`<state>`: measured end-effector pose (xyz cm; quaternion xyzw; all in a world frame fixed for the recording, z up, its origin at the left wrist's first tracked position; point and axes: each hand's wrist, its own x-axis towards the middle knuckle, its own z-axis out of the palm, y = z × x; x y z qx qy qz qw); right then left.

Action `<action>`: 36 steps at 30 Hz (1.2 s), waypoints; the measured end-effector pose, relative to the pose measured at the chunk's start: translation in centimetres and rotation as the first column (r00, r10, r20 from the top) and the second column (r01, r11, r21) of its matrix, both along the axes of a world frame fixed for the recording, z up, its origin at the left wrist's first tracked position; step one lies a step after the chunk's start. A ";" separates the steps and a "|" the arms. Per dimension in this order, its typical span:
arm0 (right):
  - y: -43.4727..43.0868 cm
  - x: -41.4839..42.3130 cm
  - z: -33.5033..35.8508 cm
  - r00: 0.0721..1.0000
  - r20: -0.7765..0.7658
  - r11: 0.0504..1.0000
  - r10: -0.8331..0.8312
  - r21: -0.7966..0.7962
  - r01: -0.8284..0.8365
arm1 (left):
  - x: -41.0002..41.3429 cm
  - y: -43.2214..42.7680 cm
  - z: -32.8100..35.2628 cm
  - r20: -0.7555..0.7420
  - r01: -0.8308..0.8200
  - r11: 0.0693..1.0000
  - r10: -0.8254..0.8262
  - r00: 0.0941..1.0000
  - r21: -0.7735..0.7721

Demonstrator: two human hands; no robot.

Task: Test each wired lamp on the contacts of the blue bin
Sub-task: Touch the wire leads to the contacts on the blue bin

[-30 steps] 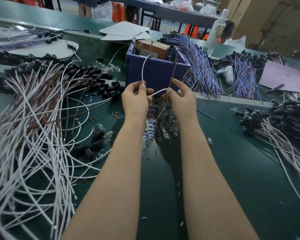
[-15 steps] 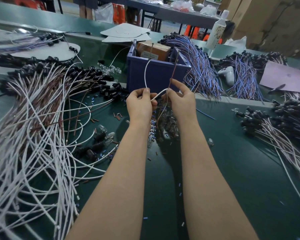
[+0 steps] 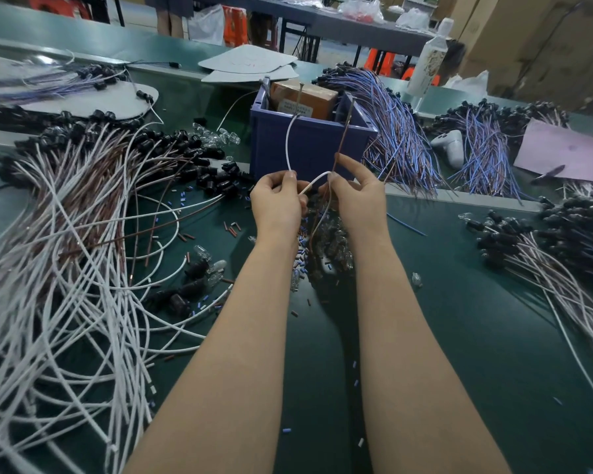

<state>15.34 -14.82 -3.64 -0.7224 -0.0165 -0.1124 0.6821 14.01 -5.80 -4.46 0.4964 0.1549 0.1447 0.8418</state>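
Right in front of you at 6 o'clock it's just forearms over the green counter [image 3: 459, 336], with the big tangle of white wires [image 3: 65, 285] spilling in from 9 o'clock. Out at 12, your left hand [image 3: 276, 203] is pinching a white wire [image 3: 287, 145] and your right hand [image 3: 356, 200] is pinching a brown wire [image 3: 343, 131], index finger stretched along it. Both leads run up to the near rim of the blue bin [image 3: 308, 148], just past your knuckles, where the metal pins [image 3: 300, 92] stick up.

So I'd say you're mid-test on one lamp. I can't make out the lamp itself; it's likely down between your palms, above the heap of loose bulbs [image 3: 332, 244]. I can't tell if both tips are actually touching metal either. Next move needs each bare end on its own pin, held steady, then a look for a glow. Bundles of blue wires [image 3: 391, 131] sit at 1 o'clock.
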 end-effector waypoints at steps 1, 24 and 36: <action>0.0 0.0 0.0 1.000 0.001 1.000 0.001 -0.004 -0.001 | 0.0 0.0 0.0 -0.002 0.002 1.000 -0.002 1.000 -0.003; 0.0 0.1 -0.1 1.000 -0.009 1.000 -0.009 -0.007 0.009 | 0.5 0.0 0.3 -0.015 0.004 1.000 -0.004 1.000 -0.001; 0.1 0.1 -0.2 1.000 -0.025 1.000 -0.010 0.013 0.010 | 0.6 0.1 0.4 -0.007 -0.026 1.000 0.026 1.000 -0.001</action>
